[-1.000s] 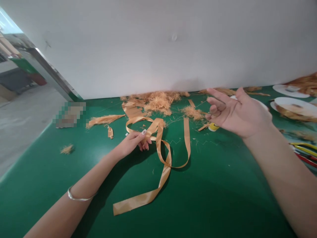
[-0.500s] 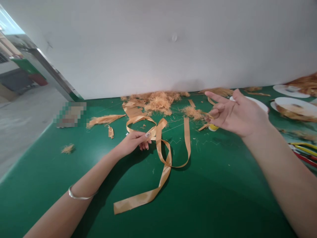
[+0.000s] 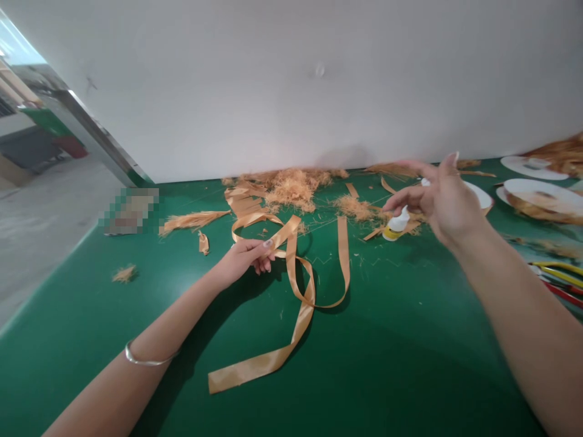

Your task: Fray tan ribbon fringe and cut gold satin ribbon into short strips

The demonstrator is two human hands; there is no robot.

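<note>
Gold satin ribbon [image 3: 303,320] curling over green bench [image 3: 387,352], pinched by left hand [image 3: 243,260]. Right hand [image 3: 450,209] loosely spread near yellow-labelled dropper bottle [image 3: 395,227], contact unclear. Apparent step: steadying ribbon; taking bottle would need right hand closing.

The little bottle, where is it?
In the head view, the yellow-and-white bottle is right of centre on the green table, by the right hand.

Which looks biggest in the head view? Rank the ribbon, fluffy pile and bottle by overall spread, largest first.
1. Ribbon, its loops and tail spreading widest
2. Fluffy pile, wide but low
3. Bottle, clearly smallest
</note>
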